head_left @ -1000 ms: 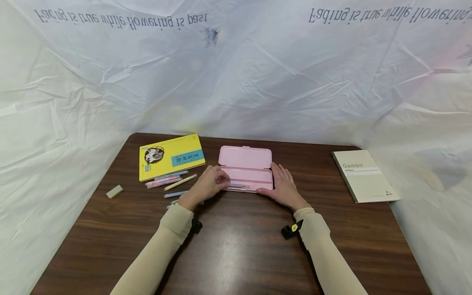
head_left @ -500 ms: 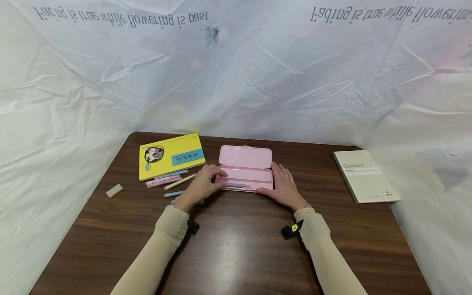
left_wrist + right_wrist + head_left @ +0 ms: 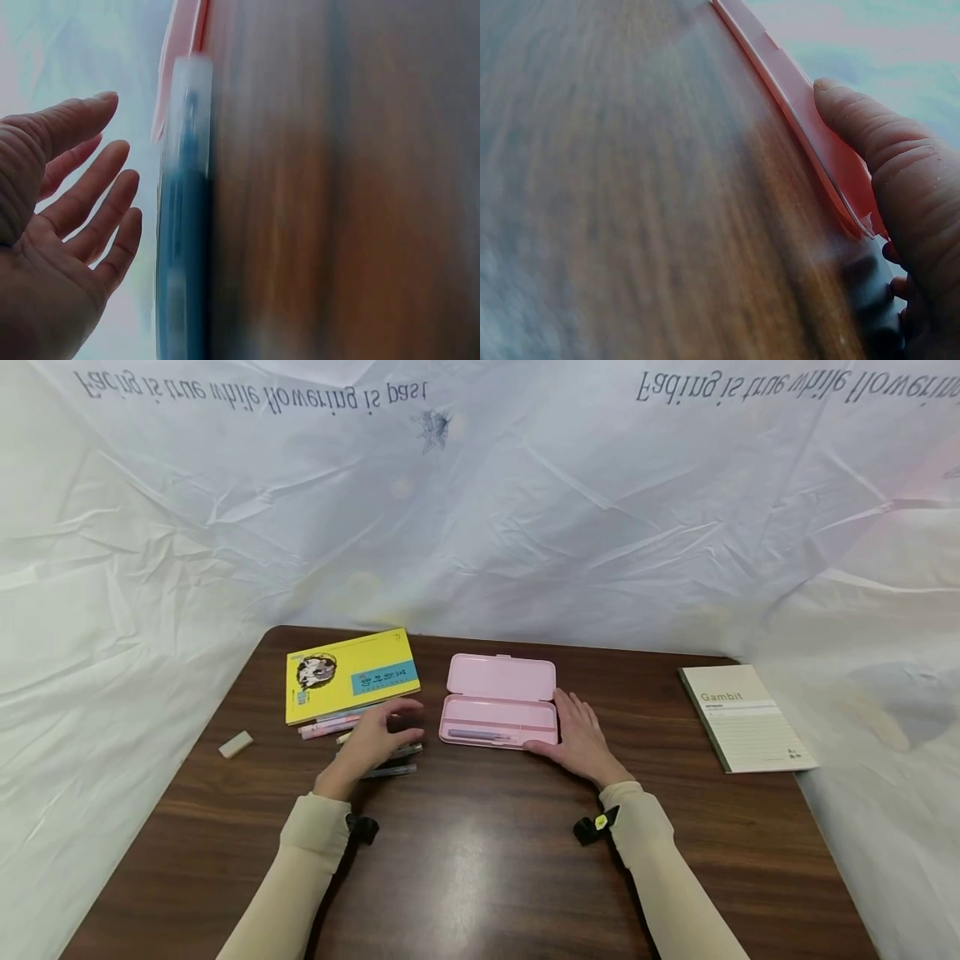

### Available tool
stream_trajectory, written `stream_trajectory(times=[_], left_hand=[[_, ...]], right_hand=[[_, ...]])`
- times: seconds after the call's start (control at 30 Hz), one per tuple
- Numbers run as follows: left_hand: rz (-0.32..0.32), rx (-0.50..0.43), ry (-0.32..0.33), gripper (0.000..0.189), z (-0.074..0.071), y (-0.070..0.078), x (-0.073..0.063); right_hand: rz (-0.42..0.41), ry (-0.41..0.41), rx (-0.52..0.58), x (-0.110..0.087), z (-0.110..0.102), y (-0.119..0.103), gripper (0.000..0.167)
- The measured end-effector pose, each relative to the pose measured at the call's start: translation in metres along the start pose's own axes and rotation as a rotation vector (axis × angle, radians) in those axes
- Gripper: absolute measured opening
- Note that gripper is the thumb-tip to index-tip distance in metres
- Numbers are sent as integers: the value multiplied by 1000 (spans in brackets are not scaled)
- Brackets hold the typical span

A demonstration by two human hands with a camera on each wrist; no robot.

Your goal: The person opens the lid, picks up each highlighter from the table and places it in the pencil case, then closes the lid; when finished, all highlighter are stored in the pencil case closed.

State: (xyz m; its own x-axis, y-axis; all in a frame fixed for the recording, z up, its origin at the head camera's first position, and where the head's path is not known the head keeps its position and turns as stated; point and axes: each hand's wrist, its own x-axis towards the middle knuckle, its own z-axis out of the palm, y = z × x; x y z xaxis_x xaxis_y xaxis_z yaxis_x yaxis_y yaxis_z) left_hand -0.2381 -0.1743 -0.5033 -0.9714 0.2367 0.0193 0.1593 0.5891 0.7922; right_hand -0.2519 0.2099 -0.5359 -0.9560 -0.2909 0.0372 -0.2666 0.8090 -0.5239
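A pink pencil case stands with its lid raised. Along its front compartment lies a bluish pen. My right hand rests at the case's right end, thumb over the front rim, other fingers extended along the side. To the left of the case, my left hand hovers over several loose pens, fingers apart and holding nothing. A dark-looking pen shows beside that wrist. In the left wrist view a blue pen with a clear cap lies close to the camera; other pens are partly hidden under the hand.
A yellow book lies at the back left, with a pink marker along its front edge. Further left is a white eraser. A notebook lies near the table's right edge. White cloth hangs behind the table.
My left hand has let go of the bluish pen inside the pencil case and moved left, over the loose pens. My right hand has stayed at the case.
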Motion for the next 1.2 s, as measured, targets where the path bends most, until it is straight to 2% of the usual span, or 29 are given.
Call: stream_trajectory(times=[0.3, 0.6, 0.93, 1.2], left_hand=[[-85, -50, 42, 45, -28, -27, -19], [-119, -46, 84, 47, -44, -45, -32], [-126, -34, 97, 44, -50, -50, -37], [-130, 12, 99, 42, -52, -52, -39]], right_hand=[[-12, 5, 4, 0, 1, 2, 118], [-12, 0, -6, 1, 1, 3, 118], [-8, -6, -8, 1, 2, 4, 118], [-3, -5, -10, 2, 1, 3, 119]])
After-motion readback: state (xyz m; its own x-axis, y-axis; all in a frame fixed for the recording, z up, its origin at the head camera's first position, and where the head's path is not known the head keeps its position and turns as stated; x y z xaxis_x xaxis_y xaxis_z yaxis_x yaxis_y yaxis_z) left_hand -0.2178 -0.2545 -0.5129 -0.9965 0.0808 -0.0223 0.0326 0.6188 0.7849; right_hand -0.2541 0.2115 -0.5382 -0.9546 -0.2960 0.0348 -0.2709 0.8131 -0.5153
